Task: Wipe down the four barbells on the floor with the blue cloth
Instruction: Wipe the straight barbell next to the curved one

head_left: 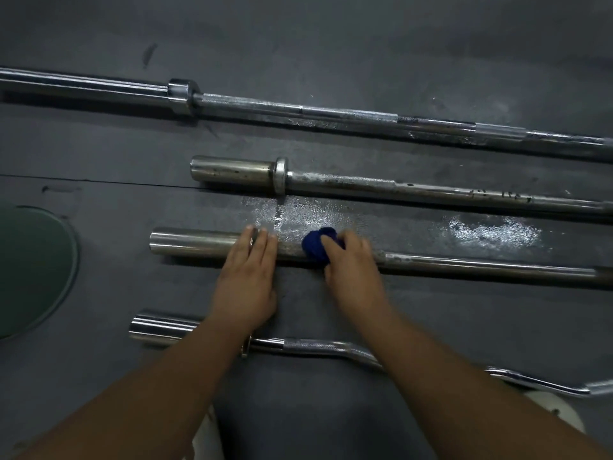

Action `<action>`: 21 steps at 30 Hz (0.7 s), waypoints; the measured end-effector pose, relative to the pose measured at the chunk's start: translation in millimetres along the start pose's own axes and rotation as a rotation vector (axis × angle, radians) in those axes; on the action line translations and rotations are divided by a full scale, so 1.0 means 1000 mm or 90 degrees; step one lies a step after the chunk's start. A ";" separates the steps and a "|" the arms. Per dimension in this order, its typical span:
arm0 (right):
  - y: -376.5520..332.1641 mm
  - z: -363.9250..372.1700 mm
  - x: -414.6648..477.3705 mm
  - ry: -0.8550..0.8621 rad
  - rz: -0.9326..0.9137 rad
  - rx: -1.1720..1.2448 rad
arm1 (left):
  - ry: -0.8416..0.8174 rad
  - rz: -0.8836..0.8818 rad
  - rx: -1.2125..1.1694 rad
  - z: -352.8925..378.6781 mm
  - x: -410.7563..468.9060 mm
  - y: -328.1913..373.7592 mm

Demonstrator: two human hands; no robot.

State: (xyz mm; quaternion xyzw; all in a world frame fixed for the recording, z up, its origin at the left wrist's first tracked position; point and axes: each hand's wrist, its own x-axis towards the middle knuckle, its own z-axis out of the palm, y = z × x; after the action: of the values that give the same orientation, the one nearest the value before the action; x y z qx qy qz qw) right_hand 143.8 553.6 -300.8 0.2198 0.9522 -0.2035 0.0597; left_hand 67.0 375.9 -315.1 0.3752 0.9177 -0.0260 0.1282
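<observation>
Dark gym floor (298,44), wet in patches. Your right hand (351,263) clenches its fingers round the blue cloth (315,245) on the third barbell (481,265); your left hand (247,277), fingers straight, steadies it. Likely past halfway: the nearest bar (315,345) probably remains.

Strips of bare floor (331,300) lie open between the barbells (431,190); a green plate (36,270) occupies the left edge.

I can read nothing; dark marks (499,195) on the second barbell (348,182) from the floor's (331,38) far edge are too blurred.
</observation>
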 end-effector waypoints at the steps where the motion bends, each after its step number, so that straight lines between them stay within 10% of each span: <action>1: 0.003 0.002 -0.005 -0.013 -0.008 -0.008 | -0.007 -0.001 -0.006 -0.001 -0.001 0.000; 21: 0.015 -0.003 -0.023 -0.022 -0.021 0.002 | -0.017 -0.075 -0.112 -0.020 -0.029 -0.006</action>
State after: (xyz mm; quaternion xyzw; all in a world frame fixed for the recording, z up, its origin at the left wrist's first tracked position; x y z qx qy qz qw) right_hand 171.0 558.3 -298.4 0.2008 0.9541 -0.2100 0.0725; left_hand 79.1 354.7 -289.0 0.3078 0.9349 0.0422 0.1714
